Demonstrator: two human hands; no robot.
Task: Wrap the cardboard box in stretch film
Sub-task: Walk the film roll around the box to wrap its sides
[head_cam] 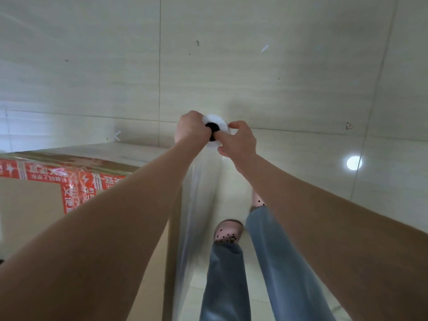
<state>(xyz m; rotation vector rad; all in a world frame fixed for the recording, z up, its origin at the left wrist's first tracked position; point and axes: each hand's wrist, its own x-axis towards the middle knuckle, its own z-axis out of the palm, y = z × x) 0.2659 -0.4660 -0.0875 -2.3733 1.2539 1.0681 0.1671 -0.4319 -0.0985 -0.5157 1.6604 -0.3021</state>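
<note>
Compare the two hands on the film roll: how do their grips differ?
The left hand is a tight fist on the left side of the film roll; the right hand, on its right side, has looser, spread fingers. The left hand covers the rim; the right hand reaches into the dark core. Both hold the roll beside the cardboard box.

1. Both bare forearms reach nearly straight from the lower corners toward the frame's centre.
2. Left hand (191, 128), just left of centre, is a tight fist gripping the roll (221, 122) at its left edge.
3. Right hand (242, 141), just right of centre, curls its fingers round the roll's right edge, with one digit at the dark core.
4. The hands sit close together, knuckles up.
</note>
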